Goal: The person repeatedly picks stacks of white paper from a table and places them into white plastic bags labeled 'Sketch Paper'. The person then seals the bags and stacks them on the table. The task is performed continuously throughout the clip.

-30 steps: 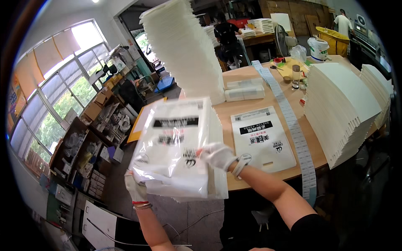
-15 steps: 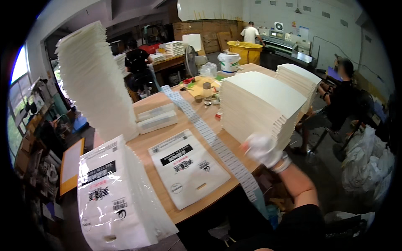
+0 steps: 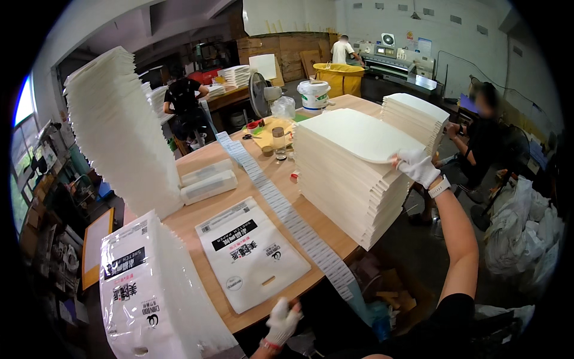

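My right hand (image 3: pixel 418 167), in a white glove, pinches the near right edge of the top sheets of a tall stack of cream paper (image 3: pixel 353 173) and lifts that corner slightly. My left hand (image 3: pixel 282 322), also gloved, hangs below the table's front edge with fingers curled, holding nothing I can see. A flat white printed bag (image 3: pixel 251 254) lies on the wooden table (image 3: pixel 281 179) in front of me. A pile of filled white printed bags (image 3: pixel 149 299) stands at the lower left.
A leaning tower of white bags (image 3: pixel 119 131) rises at left. A long strip of labels (image 3: pixel 287 215) crosses the table. Two clear boxes (image 3: pixel 206 179), a jar (image 3: pixel 278 142), a white bucket (image 3: pixel 313 94) and a second paper stack (image 3: pixel 415 116) sit further back. People work behind and at right.
My view has swung right from the bag pile to the paper stack. My right hand left the filled bag and reached the stack's edge; my left hand dropped below the table.
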The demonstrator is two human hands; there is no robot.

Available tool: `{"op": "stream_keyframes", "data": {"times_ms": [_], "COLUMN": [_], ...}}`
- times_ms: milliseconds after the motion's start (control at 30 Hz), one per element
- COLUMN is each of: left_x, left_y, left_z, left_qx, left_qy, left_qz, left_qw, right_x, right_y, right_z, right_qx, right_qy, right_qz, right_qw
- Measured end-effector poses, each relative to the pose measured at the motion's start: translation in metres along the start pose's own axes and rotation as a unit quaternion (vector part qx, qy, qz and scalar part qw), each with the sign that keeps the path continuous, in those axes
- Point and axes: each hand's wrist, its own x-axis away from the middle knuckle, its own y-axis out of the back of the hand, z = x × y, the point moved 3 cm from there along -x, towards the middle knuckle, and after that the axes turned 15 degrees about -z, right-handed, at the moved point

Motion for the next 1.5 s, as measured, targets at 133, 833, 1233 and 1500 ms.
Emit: {"op": "stream_keyframes", "data": {"times_ms": [133,833,1233,1500], "left_x": [-0.052,0.034,-0.150,-0.227], "left_y": [-0.086,-0.063,0.050,0.074], "left_z": [-0.095,-0.081,0.094,0.103], "left_qx": [0.048,-0.215,-0.382,-0.208], "left_qy": [-0.146,-0.347,-0.011,0.080], "left_qz": [0.220,0.007,0.058,0.055], "left_qw": [0.963,0.913,0.922,0.973], "right_x": [0.001,0.223,0.217,0.221], "right_y": [0.021,-0.104,-0.099,-0.144], "right_z": [0.080,0.209,0.179,0.214], "right_qx": [0.074,-0.376,-0.198,-0.050], "right_qy": [0.179,-0.304,-0.187,-0.058], "right_qz": [-0.092,-0.130,0.104,0.457], "right_qw": [0.977,0.866,0.957,0.886]}}
